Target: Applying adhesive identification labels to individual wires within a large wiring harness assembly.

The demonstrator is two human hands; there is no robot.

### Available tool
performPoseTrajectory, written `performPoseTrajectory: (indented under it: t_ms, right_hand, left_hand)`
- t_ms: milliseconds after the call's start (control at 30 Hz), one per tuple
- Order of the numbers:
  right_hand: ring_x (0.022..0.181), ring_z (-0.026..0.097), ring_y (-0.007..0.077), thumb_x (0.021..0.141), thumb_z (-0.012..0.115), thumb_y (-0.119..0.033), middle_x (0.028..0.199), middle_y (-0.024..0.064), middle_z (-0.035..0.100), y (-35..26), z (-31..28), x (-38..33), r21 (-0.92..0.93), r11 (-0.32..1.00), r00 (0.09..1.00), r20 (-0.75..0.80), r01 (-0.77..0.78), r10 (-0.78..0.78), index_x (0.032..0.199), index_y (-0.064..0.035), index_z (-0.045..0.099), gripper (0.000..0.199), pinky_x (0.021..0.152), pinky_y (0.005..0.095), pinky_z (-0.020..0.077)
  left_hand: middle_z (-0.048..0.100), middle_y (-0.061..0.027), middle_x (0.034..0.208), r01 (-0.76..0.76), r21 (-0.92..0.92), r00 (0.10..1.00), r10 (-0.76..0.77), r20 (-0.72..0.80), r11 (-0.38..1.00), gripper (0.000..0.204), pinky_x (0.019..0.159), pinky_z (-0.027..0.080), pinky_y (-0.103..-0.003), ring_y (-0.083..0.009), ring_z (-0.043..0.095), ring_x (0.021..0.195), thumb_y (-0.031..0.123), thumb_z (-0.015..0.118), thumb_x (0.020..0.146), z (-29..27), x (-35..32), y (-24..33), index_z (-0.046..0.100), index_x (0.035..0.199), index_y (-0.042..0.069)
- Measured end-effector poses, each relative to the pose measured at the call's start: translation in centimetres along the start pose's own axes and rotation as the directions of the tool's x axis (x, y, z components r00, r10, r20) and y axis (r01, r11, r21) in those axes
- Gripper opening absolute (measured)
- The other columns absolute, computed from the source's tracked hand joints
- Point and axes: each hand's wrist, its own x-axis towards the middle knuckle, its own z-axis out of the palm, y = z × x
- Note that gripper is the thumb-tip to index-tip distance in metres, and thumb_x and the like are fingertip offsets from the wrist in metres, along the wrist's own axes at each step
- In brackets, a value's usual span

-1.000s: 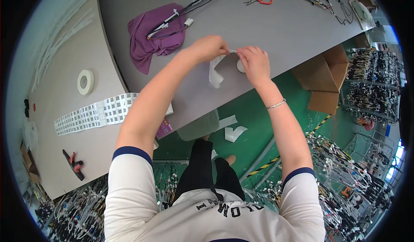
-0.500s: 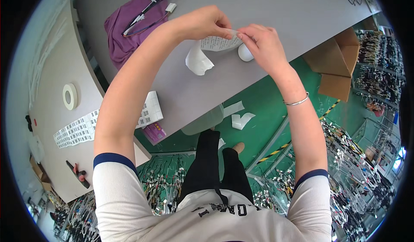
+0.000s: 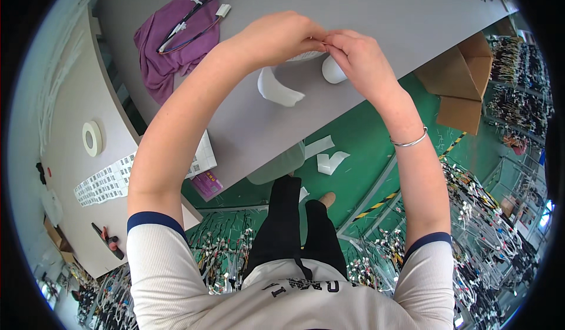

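Note:
Above the grey table, my left hand (image 3: 287, 36) and my right hand (image 3: 362, 62) meet with their fingertips pinched together. Between them is a white strip of printed labels (image 3: 306, 55), mostly covered by my left fingers. Its loose end (image 3: 278, 90) curls down beside my left wrist, showing a blank white side. Just under my right fingers is a white rounded thing (image 3: 333, 71); whether it is part of the strip I cannot tell.
A purple cloth (image 3: 173, 42) with a black cable and white connectors lies at the far left. On the side table are a tape roll (image 3: 92, 139), label sheets (image 3: 106, 182) and black-and-red cutters (image 3: 107, 240). An opened carton (image 3: 459, 80) stands right; paper scraps (image 3: 332, 162) litter the green floor.
My hands have drawn closer, fingertips now meeting. Less of the strip's printed side shows, and its curled end has swung slightly right.

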Motion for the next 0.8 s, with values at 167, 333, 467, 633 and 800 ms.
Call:
performPoseTrajectory:
  t_ms: [167, 333, 467, 633, 800]
  right_hand:
    - [0.086, 0.064, 0.0308, 0.089, 0.059, -0.007, 0.087, 0.0114, 0.069, 0.0, 0.5, -0.6, -0.030, 0.997, 0.995, -0.060, 0.076, -0.077, 0.090, -0.0004, 0.068, 0.011, 0.081, 0.0399, 0.0501]
    - [0.086, 0.064, 0.0275, 0.089, 0.061, -0.008, 0.088, 0.0090, 0.070, -0.2, 1.3, -1.0, -0.030, 0.990, 0.981, -0.134, 0.138, -0.141, 0.088, -0.0014, 0.068, 0.010, 0.085, 0.0412, 0.0478]
    - [0.086, 0.064, 0.0268, 0.089, 0.061, -0.008, 0.089, 0.0085, 0.070, 0.0, 1.2, -1.1, -0.045, 0.992, 0.979, -0.157, 0.122, -0.127, 0.089, -0.0015, 0.068, 0.009, 0.086, 0.0406, 0.0470]
    - [0.086, 0.065, 0.0251, 0.089, 0.062, -0.009, 0.087, 0.0072, 0.070, -0.2, 1.2, -1.2, -0.083, 0.993, 0.987, -0.129, 0.089, -0.100, 0.091, -0.0030, 0.068, 0.008, 0.086, 0.0389, 0.0452]
    - [0.089, 0.065, 0.0263, 0.090, 0.063, -0.010, 0.091, 0.0089, 0.070, -0.9, 1.6, -1.7, -0.118, 0.989, 0.985, -0.137, 0.089, -0.105, 0.097, -0.0023, 0.068, 0.011, 0.088, 0.0375, 0.0454]
  left_hand:
    - [0.064, -0.0065, 0.071, 0.011, -0.240, 0.995, 0.012, 0.095, 0.971, 0.027, 0.063, 0.044, -0.037, -0.0201, 0.054, 0.065, 0.029, 0.066, 0.092, 0.1, 0.3, -1.9, 0.072, 0.096, 0.003]
    - [0.056, 0.0014, 0.066, 0.062, -0.487, 0.984, 0.028, 0.175, 0.871, 0.025, 0.061, 0.040, -0.031, -0.0114, 0.046, 0.064, 0.027, 0.069, 0.091, 0.6, 0.1, -3.6, 0.073, 0.097, 0.003]
    - [0.061, 0.0028, 0.074, 0.123, -0.521, 0.983, -0.031, 0.182, 0.845, 0.023, 0.063, 0.041, -0.025, -0.0063, 0.049, 0.069, 0.022, 0.071, 0.090, 0.2, -0.2, -2.7, 0.072, 0.097, 0.001]
    - [0.066, 0.0019, 0.079, 0.136, -0.429, 0.986, -0.082, 0.142, 0.893, 0.022, 0.068, 0.044, -0.025, -0.0068, 0.054, 0.073, 0.018, 0.075, 0.087, 0.2, -0.5, -2.7, 0.072, 0.100, 0.001]
    - [0.070, -0.0019, 0.082, 0.160, -0.525, 0.983, -0.090, 0.157, 0.836, 0.024, 0.071, 0.047, -0.028, -0.0097, 0.058, 0.074, 0.019, 0.077, 0.082, 0.1, -0.8, -5.3, 0.073, 0.099, 0.003]
